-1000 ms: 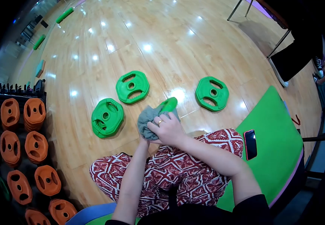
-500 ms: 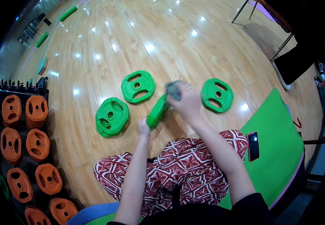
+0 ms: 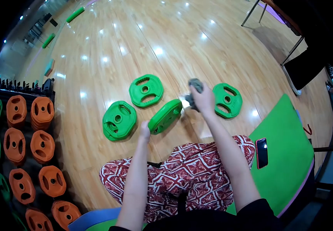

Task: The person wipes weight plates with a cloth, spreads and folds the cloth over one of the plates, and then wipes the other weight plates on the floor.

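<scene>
My left hand (image 3: 145, 131) grips the left edge of a tilted green weight plate (image 3: 165, 116), raised in front of my lap. To the right of that plate, my right hand (image 3: 204, 98) is closed on a grey cloth (image 3: 195, 86), apart from the plate. Two more green plates, one at the left (image 3: 119, 120) and one further back (image 3: 146, 91), lie flat on the wooden floor. Another green plate (image 3: 228, 101) lies right beside my right hand, which covers part of its left edge.
Orange weight plates (image 3: 15, 146) are stacked in a rack at the left. A phone (image 3: 262, 153) rests on a green mat (image 3: 282, 161) at my right. Another person's leg (image 3: 307, 69) and a chair (image 3: 289, 23) are at the upper right.
The green plate, earlier mostly behind the cloth, now shows in my left hand. My right hand has moved right with the cloth, away from the plate.
</scene>
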### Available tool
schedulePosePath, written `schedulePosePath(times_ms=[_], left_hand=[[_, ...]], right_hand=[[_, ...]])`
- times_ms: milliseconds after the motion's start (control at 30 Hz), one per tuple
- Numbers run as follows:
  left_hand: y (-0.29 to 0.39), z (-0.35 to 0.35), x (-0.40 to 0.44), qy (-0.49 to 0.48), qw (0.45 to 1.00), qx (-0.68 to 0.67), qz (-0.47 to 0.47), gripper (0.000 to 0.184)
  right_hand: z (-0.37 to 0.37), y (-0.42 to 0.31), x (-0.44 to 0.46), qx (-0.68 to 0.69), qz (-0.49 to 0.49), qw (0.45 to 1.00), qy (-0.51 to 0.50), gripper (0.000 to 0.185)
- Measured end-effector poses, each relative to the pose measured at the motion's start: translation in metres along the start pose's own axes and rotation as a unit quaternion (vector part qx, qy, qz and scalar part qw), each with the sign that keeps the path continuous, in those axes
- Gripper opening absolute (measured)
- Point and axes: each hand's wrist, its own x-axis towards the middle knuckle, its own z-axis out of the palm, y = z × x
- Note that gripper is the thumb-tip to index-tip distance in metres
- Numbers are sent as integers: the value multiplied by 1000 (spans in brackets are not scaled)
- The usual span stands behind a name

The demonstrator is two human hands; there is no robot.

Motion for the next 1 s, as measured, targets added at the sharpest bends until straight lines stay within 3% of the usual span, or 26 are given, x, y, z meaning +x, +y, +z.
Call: schedulePosePath(times_ms=[33,67,133,200,233,267,367,400,467,533,567,600,667,733,767,800,900,933,1000], left_hand=[[4,0,1,-33,999,11,-2,28],[-4,-3,7,-35,999,10,-2,28],[-20,-9,18,1,992,108,70,27],[-6,0,11,1,995,95,23,27],[1,4,8,1,997,78,-23,27],[3,6,6,0,997,79,-24,27],[16,12,-1,-11,987,140,74,27],[29,16,-9,-26,994,99,33,27],[26,10,-7,-41,997,61,-10,27],[-4,-7,8,-32,990,137,11,31],[-13,-13,8,-25,990,135,6,31],[-12,-13,8,-26,993,116,11,31],[2,-6,7,-29,995,96,22,30],[30,8,-7,-56,997,27,-34,27],[30,10,-7,-59,997,28,-36,27],[31,10,-6,-54,997,15,-48,27],[34,10,-3,-59,996,54,-29,26],[35,10,-1,-73,992,105,2,26],[34,5,-1,-70,995,71,-11,25]], right_hand=[[3,-16,-11,27,-99,993,55,36],[-5,-37,-24,46,-135,990,-7,35],[11,-38,-41,-28,-251,967,-28,32],[27,-17,-52,-89,-316,944,-21,33],[30,-12,-49,-89,-313,945,-20,33],[30,-8,-42,-63,-246,967,-30,34],[30,31,-18,-97,-14,992,-79,40],[29,44,-12,-94,-16,993,-72,40],[30,63,-11,-171,127,970,-118,42],[32,38,-7,27,139,989,-46,45],[37,32,-3,95,96,990,-28,41],[31,19,-9,94,96,990,-34,41],[7,-15,-19,74,-82,991,-72,35],[18,-11,-33,58,-177,977,-101,30],[34,4,-35,20,-254,966,-46,30],[36,9,-34,20,-250,967,-43,30],[32,17,-23,4,-69,994,-82,35],[34,33,-17,-47,-8,993,-111,38],[32,65,-15,-188,60,958,-208,43]])
